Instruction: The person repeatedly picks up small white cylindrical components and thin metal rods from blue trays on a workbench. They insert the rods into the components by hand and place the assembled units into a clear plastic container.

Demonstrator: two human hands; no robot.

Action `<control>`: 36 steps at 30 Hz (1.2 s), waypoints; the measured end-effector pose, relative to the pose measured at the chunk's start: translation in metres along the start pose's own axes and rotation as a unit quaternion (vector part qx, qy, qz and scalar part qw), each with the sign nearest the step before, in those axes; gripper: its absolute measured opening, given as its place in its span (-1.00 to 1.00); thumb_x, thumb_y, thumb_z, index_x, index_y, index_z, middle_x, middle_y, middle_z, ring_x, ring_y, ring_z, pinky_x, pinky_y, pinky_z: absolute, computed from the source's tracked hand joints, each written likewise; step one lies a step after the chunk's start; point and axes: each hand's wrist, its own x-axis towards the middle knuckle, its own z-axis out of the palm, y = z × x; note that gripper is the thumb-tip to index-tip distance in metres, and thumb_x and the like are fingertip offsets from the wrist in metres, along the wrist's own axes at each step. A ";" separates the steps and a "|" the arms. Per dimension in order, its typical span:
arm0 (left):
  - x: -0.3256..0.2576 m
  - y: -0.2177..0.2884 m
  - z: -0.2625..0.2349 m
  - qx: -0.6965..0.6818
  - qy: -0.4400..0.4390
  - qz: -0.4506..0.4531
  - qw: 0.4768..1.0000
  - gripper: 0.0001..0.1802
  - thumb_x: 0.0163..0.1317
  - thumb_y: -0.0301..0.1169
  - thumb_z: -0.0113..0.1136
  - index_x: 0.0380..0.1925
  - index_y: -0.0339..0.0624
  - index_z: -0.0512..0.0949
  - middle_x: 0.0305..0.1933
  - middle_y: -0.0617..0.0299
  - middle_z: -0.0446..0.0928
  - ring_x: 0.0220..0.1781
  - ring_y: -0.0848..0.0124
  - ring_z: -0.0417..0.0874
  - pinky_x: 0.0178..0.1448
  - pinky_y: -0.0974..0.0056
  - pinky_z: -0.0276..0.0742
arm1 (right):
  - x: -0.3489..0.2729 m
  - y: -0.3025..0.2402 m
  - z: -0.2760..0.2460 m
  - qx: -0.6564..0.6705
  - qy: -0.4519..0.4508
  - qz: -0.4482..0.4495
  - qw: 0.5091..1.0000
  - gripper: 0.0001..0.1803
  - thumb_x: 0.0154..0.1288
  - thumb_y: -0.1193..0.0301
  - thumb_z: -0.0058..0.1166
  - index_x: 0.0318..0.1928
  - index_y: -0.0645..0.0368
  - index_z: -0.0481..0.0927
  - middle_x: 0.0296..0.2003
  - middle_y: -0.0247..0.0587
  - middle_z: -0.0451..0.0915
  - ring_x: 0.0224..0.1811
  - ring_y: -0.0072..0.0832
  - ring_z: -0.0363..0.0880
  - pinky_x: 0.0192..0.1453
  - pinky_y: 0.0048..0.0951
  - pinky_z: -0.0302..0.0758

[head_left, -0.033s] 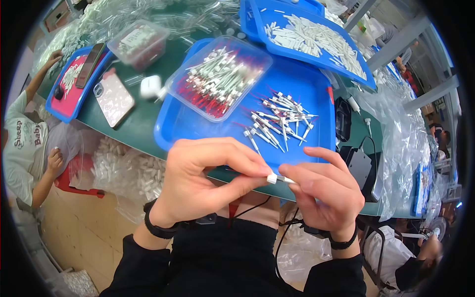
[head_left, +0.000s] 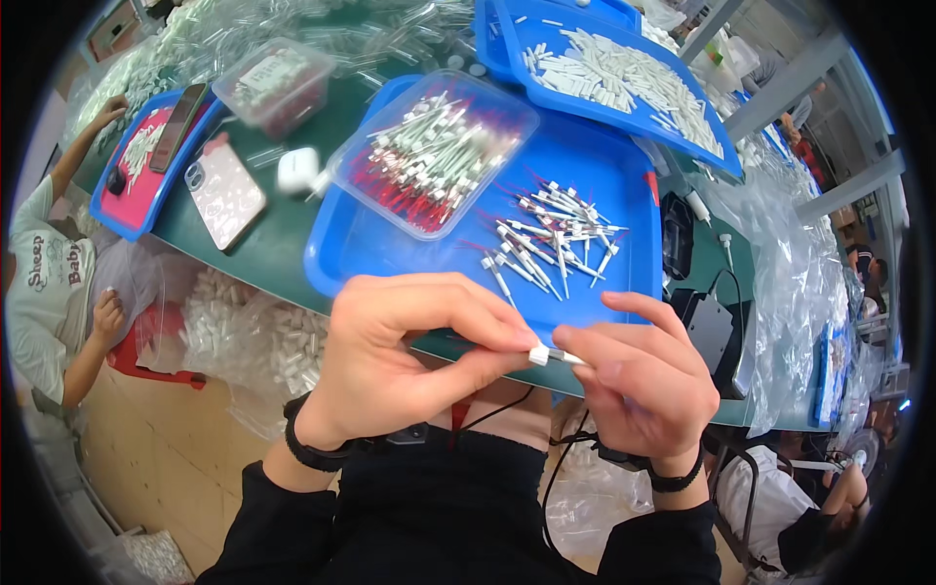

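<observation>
Between the thumb and forefinger of my left hand is the white cap of a small capped stick. My right hand pinches its thin pale stem from the other side, fingertips close to the left ones. Both hands hold this piece over the near table edge. Beyond them lies a blue tray with a loose heap of similar white-capped sticks, some with thin red strands. A clear plastic box at the tray's left is packed with more of them, heads up.
Another blue tray bears many short white tubes at the back. Left on the green table are a phone, a white case and a clear tub. A black device stands right. A co-worker works at far left.
The held stick and my fingertips have shifted very slightly to the right. At lower right, another person's arm has moved a little.
</observation>
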 end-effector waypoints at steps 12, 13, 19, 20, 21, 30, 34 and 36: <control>0.002 -0.005 -0.001 0.057 -0.008 0.024 0.998 -0.82 -0.09 -0.81 0.29 -0.47 -0.37 0.65 -0.37 -0.04 0.64 -0.35 0.33 0.70 -0.27 0.37 0.61 | 0.010 0.003 0.000 -0.024 -0.082 0.036 0.996 -0.65 0.02 0.45 0.31 -0.16 0.24 0.52 -0.28 -0.18 0.65 -0.28 -0.35 0.65 -0.02 -0.16 0.55; 0.001 -0.006 -0.002 0.059 -0.005 0.025 0.998 -0.82 -0.09 -0.81 0.28 -0.47 -0.37 0.65 -0.37 -0.04 0.64 -0.34 0.33 0.70 -0.26 0.38 0.60 | 0.010 0.002 0.004 -0.025 -0.074 0.052 0.996 -0.66 0.01 0.45 0.31 -0.17 0.23 0.53 -0.28 -0.21 0.65 -0.28 -0.36 0.64 -0.03 -0.18 0.54; 0.006 -0.011 -0.005 0.002 0.004 0.004 1.000 -0.79 -0.06 -0.82 0.26 -0.40 -0.38 0.64 -0.33 0.04 0.64 -0.28 0.37 0.69 -0.17 0.39 0.59 | 0.017 0.013 0.003 -0.126 -0.094 0.021 0.987 -0.79 0.00 0.43 0.29 -0.33 0.18 0.57 -0.42 -0.32 0.58 -0.39 -0.39 0.57 -0.15 -0.29 0.51; 0.009 -0.012 -0.005 0.015 -0.001 -0.008 1.000 -0.78 -0.05 -0.78 0.28 -0.35 -0.37 0.63 -0.30 0.04 0.64 -0.24 0.36 0.67 -0.13 0.37 0.58 | 0.017 0.018 0.005 -0.123 -0.093 0.017 0.988 -0.80 0.01 0.43 0.29 -0.34 0.17 0.56 -0.44 -0.32 0.56 -0.42 -0.38 0.55 -0.17 -0.30 0.50; 0.012 -0.013 -0.007 0.029 -0.004 -0.021 0.999 -0.75 -0.05 -0.75 0.30 -0.31 -0.36 0.63 -0.27 0.04 0.63 -0.20 0.35 0.66 -0.09 0.35 0.56 | 0.019 0.022 0.007 -0.119 -0.093 0.011 0.988 -0.82 0.02 0.44 0.28 -0.35 0.16 0.56 -0.47 -0.32 0.55 -0.44 -0.37 0.53 -0.20 -0.31 0.50; 0.064 -0.013 -0.045 0.478 0.014 -0.043 0.877 -0.69 0.04 -0.46 0.29 -0.17 -0.29 0.59 -0.22 -0.03 0.58 -0.19 0.13 0.62 -0.10 0.21 0.49 | 0.067 0.093 -0.026 -0.192 -0.029 0.239 0.951 -0.58 0.13 0.19 0.24 -0.18 0.31 0.57 -0.24 0.04 0.61 -0.15 -0.06 0.57 -0.05 -0.20 0.47; 0.088 -0.039 -0.049 0.560 -0.028 -0.074 0.825 -0.84 0.03 -0.52 0.25 -0.34 -0.32 0.64 -0.38 -0.03 0.61 -0.29 0.11 0.66 -0.16 0.19 0.51 | 0.068 0.180 -0.028 -0.324 0.029 0.347 0.880 -0.62 0.17 0.29 0.10 -0.17 0.39 0.56 -0.25 0.23 0.60 -0.12 0.07 0.57 0.01 -0.07 0.47; 0.094 -0.049 -0.054 0.565 -0.034 -0.105 0.817 -0.88 -0.01 -0.54 0.24 -0.42 -0.34 0.64 -0.46 -0.04 0.61 -0.33 0.10 0.67 -0.18 0.19 0.53 | 0.068 0.209 -0.022 -0.326 -0.032 0.423 0.845 -0.66 0.11 0.34 0.09 -0.21 0.40 0.59 -0.26 0.27 0.60 -0.11 0.09 0.58 0.01 -0.07 0.49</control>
